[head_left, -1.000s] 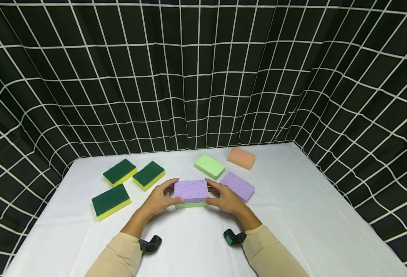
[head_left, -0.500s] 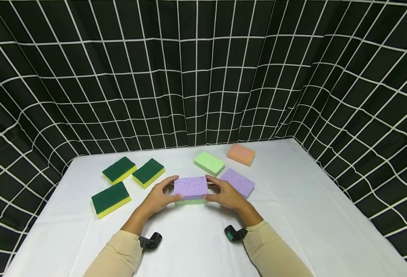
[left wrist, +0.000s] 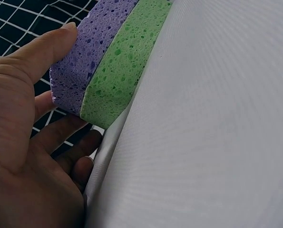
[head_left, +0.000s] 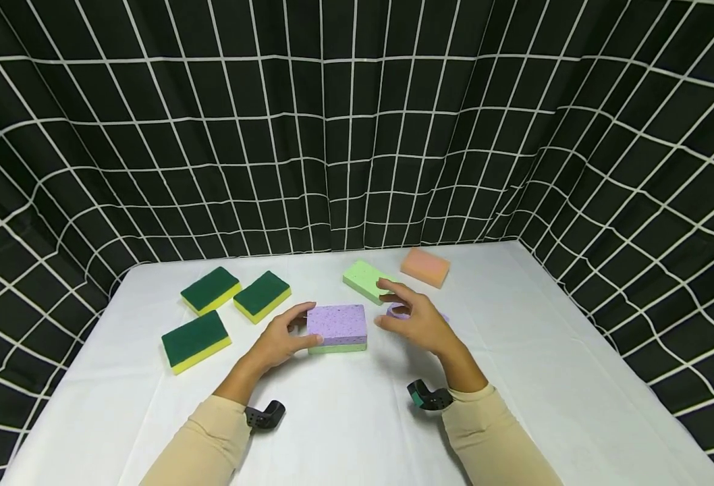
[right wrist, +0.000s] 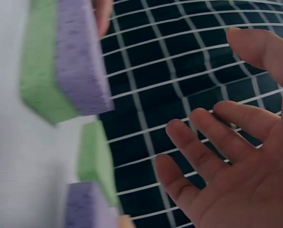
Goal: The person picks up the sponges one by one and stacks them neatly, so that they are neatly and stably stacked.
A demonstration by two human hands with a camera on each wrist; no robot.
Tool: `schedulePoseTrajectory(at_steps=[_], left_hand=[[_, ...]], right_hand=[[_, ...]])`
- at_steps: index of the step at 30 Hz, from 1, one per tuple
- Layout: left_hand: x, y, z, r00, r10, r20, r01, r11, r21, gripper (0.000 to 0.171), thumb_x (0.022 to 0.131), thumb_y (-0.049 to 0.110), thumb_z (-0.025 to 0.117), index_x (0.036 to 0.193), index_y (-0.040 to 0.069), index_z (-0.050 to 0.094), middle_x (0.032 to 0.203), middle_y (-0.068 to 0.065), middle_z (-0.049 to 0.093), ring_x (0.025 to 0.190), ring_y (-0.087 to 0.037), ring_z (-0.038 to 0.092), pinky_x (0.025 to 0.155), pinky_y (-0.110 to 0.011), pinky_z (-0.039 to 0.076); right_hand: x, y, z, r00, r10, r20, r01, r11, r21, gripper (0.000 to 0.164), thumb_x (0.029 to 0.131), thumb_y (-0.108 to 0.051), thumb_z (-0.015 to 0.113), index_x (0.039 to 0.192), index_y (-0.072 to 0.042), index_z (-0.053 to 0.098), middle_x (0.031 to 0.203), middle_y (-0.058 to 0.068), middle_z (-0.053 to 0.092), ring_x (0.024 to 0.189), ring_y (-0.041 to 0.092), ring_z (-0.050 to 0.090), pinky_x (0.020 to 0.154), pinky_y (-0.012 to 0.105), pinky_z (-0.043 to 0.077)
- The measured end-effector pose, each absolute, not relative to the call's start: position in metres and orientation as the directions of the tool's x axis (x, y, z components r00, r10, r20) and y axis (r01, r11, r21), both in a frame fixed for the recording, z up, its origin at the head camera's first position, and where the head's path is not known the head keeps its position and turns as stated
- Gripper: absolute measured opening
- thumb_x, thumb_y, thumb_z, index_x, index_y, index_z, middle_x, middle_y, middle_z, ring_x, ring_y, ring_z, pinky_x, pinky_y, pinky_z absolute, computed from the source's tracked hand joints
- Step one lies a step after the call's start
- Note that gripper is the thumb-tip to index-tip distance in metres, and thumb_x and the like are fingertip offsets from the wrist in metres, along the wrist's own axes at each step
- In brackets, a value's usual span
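A purple sponge (head_left: 336, 322) lies flat on top of a green sponge (head_left: 337, 349) in the middle of the table, edges nearly aligned. My left hand (head_left: 279, 343) holds the purple sponge at its left end, thumb on the near side and fingers toward the back corner. In the left wrist view the thumb (left wrist: 51, 50) rests against the purple side. My right hand (head_left: 424, 325) is apart from the stack, over a second purple sponge (right wrist: 82, 204), which it mostly hides in the head view. Its fingers are spread and relaxed, with nothing in them.
Behind the right hand lie another green sponge (head_left: 362, 278) and an orange sponge (head_left: 425, 267). At left are three green-and-yellow scrub sponges (head_left: 196, 341). A black gridded curtain (head_left: 333, 135) stands around the back and sides of the white table (head_left: 551, 378).
My right hand has let go of the stack's right end and moved right and upward, over the second purple sponge. The left hand stays at the stack.
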State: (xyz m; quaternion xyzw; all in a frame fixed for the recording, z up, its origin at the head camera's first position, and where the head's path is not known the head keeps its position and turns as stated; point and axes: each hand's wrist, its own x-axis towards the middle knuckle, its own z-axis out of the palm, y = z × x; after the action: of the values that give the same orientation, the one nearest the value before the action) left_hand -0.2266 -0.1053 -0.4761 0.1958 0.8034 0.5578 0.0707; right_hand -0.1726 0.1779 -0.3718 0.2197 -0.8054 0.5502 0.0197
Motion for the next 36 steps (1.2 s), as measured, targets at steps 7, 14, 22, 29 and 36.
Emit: schedulePoseTrajectory(at_steps=[7,14,22,29,36], left_hand=[[-0.227,-0.105,-0.475,-0.917,0.388,0.097,0.232,0.319,0.919,0.073,0.079,0.020,0.082,0.142,0.008,0.047,0.123,-0.007,0.057,0.113,-0.025,0.050,0.102,-0.046,0.034],[-0.227,-0.105,-0.475,-0.914,0.393,0.095,0.231,0.315,0.920,0.074,0.080,0.020,0.081,0.143,0.007,0.045,0.126,-0.008,0.056,0.117,-0.025,0.049,0.105,-0.048,0.032],[-0.226,-0.104,-0.477,-0.913,0.395,0.105,0.239,0.307,0.921,0.073,0.080,0.020,0.081,0.143,0.006,0.046,0.124,-0.007,0.057,0.116,-0.026,0.050,0.103,-0.049,0.033],[-0.225,-0.104,-0.478,-0.911,0.400,0.103,0.238,0.305,0.922,0.073,0.080,0.018,0.081,0.143,0.005,0.046,0.124,-0.008,0.057,0.116,-0.026,0.050,0.103,-0.050,0.033],[-0.219,-0.103,-0.463,-0.904,0.410,0.120,0.259,0.302,0.917,0.069,0.083,0.011,0.077,0.142,-0.001,0.043,0.127,-0.018,0.054,0.117,-0.034,0.048,0.102,-0.054,0.032]], right_hand=[[-0.161,0.186,-0.347,-0.851,-0.304,0.428,-0.512,0.295,-0.807,0.061,0.079,0.011,0.070,0.135,0.015,0.044,0.135,0.028,0.047,0.117,0.048,0.049,0.090,0.063,0.040],[-0.153,0.201,-0.334,-0.809,-0.238,0.537,-0.588,0.306,-0.749,0.063,0.079,0.014,0.069,0.136,0.014,0.043,0.134,0.028,0.046,0.117,0.044,0.048,0.091,0.057,0.040],[-0.164,0.235,-0.353,-0.802,-0.116,0.586,-0.587,0.331,-0.739,0.071,0.080,0.013,0.069,0.144,0.002,0.040,0.138,0.019,0.047,0.122,0.033,0.045,0.095,0.036,0.039],[-0.164,0.257,-0.370,-0.867,-0.009,0.498,-0.465,0.368,-0.805,0.077,0.083,0.002,0.072,0.149,-0.005,0.032,0.143,0.015,0.043,0.128,0.029,0.040,0.098,0.039,0.035],[-0.164,0.270,-0.384,-0.901,0.011,0.435,-0.374,0.493,-0.786,0.081,0.085,-0.009,0.073,0.151,-0.005,0.028,0.144,0.014,0.043,0.130,0.031,0.038,0.096,0.047,0.034]])
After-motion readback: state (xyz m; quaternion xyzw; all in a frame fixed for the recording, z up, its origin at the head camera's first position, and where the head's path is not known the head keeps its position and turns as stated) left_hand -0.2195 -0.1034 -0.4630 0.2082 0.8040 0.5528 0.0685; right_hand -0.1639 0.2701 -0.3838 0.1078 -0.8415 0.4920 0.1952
